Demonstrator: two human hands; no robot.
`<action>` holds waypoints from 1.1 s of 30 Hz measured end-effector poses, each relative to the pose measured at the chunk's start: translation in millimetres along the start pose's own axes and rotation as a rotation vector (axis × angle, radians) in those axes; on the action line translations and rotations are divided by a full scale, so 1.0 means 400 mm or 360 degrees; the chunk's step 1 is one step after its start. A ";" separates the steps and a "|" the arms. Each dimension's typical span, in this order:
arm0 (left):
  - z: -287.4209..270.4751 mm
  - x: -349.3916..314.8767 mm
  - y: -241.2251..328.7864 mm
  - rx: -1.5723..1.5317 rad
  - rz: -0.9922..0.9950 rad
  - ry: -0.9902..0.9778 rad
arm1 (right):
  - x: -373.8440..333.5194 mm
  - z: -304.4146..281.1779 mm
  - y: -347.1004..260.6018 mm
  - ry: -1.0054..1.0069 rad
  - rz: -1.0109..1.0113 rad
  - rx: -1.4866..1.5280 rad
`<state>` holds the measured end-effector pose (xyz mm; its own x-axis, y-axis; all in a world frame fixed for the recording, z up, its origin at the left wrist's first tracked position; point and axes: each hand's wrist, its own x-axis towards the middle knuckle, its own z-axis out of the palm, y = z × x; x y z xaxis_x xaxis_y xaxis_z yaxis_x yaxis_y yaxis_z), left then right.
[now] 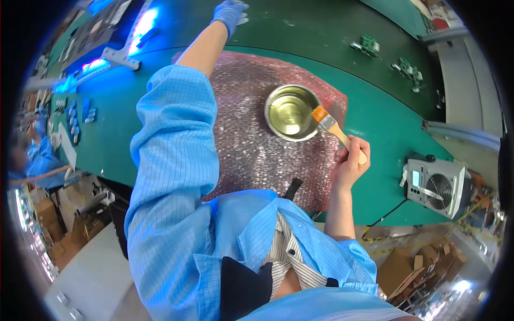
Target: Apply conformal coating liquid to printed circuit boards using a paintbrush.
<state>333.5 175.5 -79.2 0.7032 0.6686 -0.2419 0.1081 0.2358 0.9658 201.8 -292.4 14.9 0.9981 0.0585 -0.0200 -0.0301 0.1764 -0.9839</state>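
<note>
My right hand (352,163), bare, is closed around the wooden handle of a flat brush (339,134). The brush's orange bristles reach over the right rim of a round metal bowl (273,124). Clear yellowish liquid (289,113) lies in the bowl. Under the bowl is a sheet of pinkish bubble wrap (243,144). My left hand (230,15), in a blue glove with pale fingertips, stretches far forward over the dark green belt. Its fingers look extended and apart, with nothing visible in them.
Two green circuit boards (367,46) (409,72) lie on the belt (316,27) at far right. A grey fan unit (436,184) stands on the right of the green table (375,155). A lit frame (120,56) and small blue parts (73,122) are at left; a person (40,152) sits beyond.
</note>
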 end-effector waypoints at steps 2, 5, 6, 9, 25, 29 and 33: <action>0.185 -0.059 0.010 0.0227 0.0065 -0.0244 | 0.013 -0.027 0.002 0.0049 -0.0021 0.0021; 0.458 -0.143 0.034 0.0629 0.0055 -0.0791 | 0.027 -0.069 0.003 0.0083 -0.0041 0.0059; 0.518 -0.169 0.034 0.0738 -0.0143 -0.0965 | 0.029 -0.084 0.003 0.0115 -0.0040 0.0038; 0.687 -0.247 -0.007 0.0521 -0.0183 -0.1060 | 0.034 -0.120 0.004 0.0176 -0.0015 0.0014; 0.151 -0.199 0.130 0.2545 0.0774 -0.0111 | 0.033 -0.056 -0.003 0.0002 0.0020 -0.0016; -0.014 -0.228 0.143 0.2390 0.0358 0.0235 | 0.028 -0.005 -0.002 -0.0226 0.0039 -0.0302; -0.109 -0.228 0.120 0.2394 0.0318 0.0240 | 0.033 0.045 0.018 -0.0380 0.0108 -0.0417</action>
<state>244.0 156.8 -14.7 0.7266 0.6869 -0.0175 0.6806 -0.7159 0.1557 213.9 -272.7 10.8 0.9527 0.2946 -0.0750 -0.0499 -0.0919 -0.9945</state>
